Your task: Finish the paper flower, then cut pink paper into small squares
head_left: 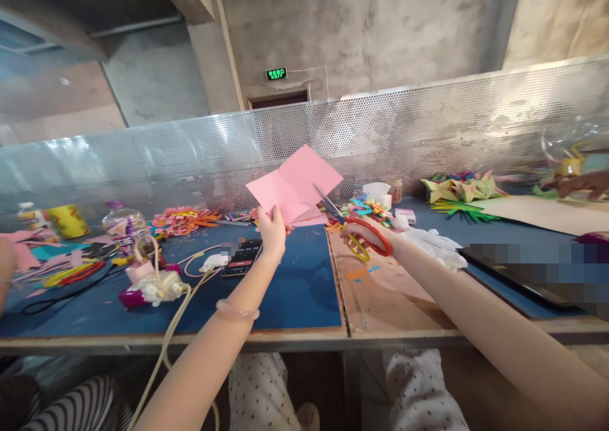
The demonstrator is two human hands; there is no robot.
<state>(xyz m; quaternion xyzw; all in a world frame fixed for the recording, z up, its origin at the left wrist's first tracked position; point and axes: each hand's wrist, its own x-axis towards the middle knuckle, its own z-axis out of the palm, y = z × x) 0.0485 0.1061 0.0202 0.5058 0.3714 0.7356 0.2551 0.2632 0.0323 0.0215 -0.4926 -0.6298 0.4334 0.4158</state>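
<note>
A creased sheet of pink paper (304, 174) is held up over the table, its two halves spread at an angle. My left hand (273, 231) pinches it at the lower edge, thumb on the near face. In my right hand (368, 233) is a pair of scissors (380, 239) with red and yellow handles, fingers through the loops. The scissor blades point up and left, close to the paper's right part; whether they touch it I cannot tell. More pink paper (311, 216) lies on the table behind.
A phone (242, 257) and a power strip (152, 286) with cables lie left. Paper strips (183, 220) are heaped at the back. White plastic (435, 247) and a dark device (514, 278) lie right. Another person's hand (583, 183) is far right. A perforated metal screen (190, 152) stands behind.
</note>
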